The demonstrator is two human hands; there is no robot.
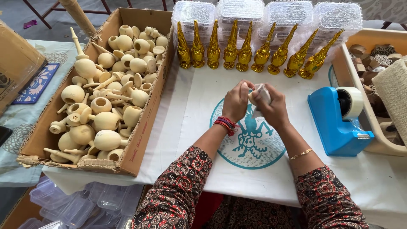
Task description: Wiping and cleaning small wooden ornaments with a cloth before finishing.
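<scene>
Nearest the person, both patterned sleeves reach forward over the white cloth of the worktop (199, 97), which carries a round teal printed emblem (250, 140) directly beneath the wrists. The left hand (235, 101) and the right hand (273, 106) are brought together above that emblem, both closed around one small pale wooden piece (252, 97) partly covered by a white wrapping (263, 92); the piece sits between the two palms, touching the fingers of each, and most of it is hidden, so its exact shape cannot be told. Just to the right of the right hand stands a blue tape dispenser (337, 123) with its roll mounted. Well to the left of the left hand lies an open cardboard box (146, 123) heaped with unfinished wooden pieces (101, 114), bulb-shaped with thin stems, none of them coloured. Beyond the hands, at the far edge of the cloth, a row of nine gold pieces (246, 53) stands upright, side by side. Behind that row are stacked clear plastic containers (267, 15). Judgement: the work appears to be at an early to middle stage, with a few pieces finished in gold, one piece in hand, and by far the larger share waiting bare in the box.
</scene>
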